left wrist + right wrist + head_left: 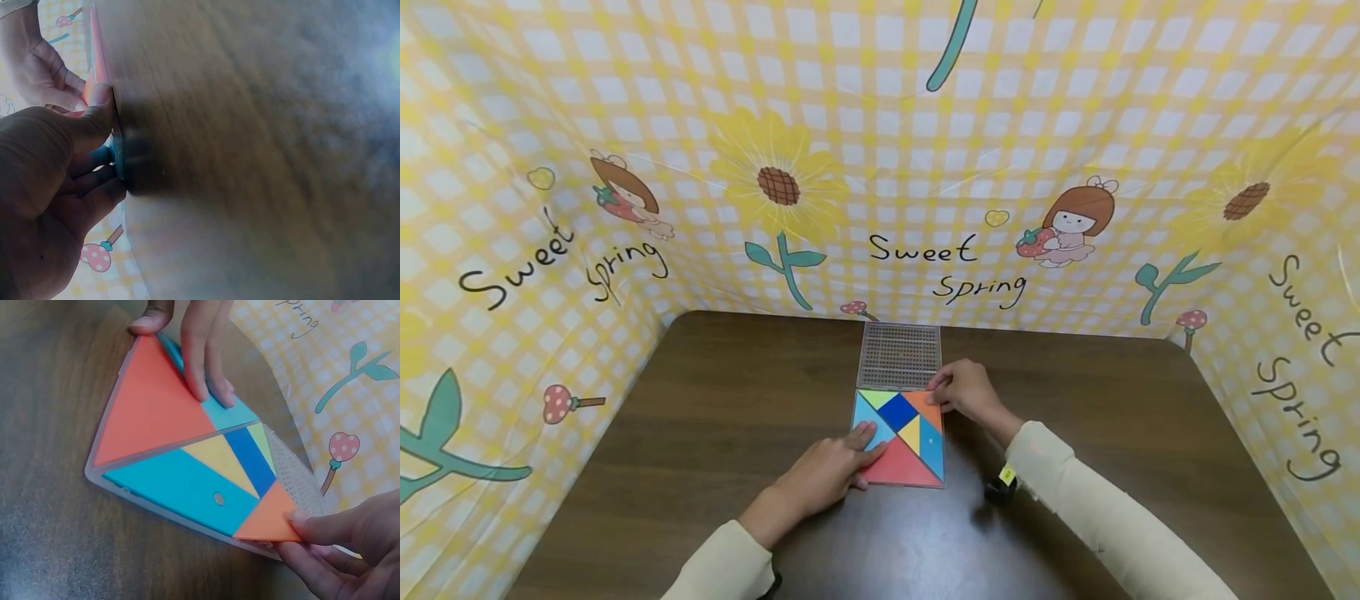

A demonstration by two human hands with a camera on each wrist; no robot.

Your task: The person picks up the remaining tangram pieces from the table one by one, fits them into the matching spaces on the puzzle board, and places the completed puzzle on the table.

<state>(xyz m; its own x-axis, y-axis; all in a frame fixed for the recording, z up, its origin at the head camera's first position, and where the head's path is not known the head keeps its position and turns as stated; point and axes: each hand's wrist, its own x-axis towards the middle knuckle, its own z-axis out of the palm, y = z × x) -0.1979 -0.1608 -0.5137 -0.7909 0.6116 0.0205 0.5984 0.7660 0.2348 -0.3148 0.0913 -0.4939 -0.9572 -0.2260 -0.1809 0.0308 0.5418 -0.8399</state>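
A square tangram puzzle of coloured pieces lies in a clear plastic case (pixel 95 470) on the table. My left hand (pixel 829 471) holds the case at its near left corner. Its thumb is at the corner by the red triangle (pixel 150 406), and two fingers press on the light blue triangle (pixel 231 412). At the far right corner my right hand (pixel 970 390) pinches the orange triangle (pixel 270 515) between thumb and forefinger. Between them lie a blue square (pixel 898 412), a yellow triangle (pixel 912 435), a teal piece (pixel 931 450) and a light green piece (pixel 874 399).
The case's other half (pixel 899 357), clear over a dotted grid, lies beyond the puzzle towards the back edge. A small black object with a yellow tag (pixel 1006 476) shows by the right sleeve. Checked cloth (pixel 880 167) walls the dark wooden table (pixel 737 392) in.
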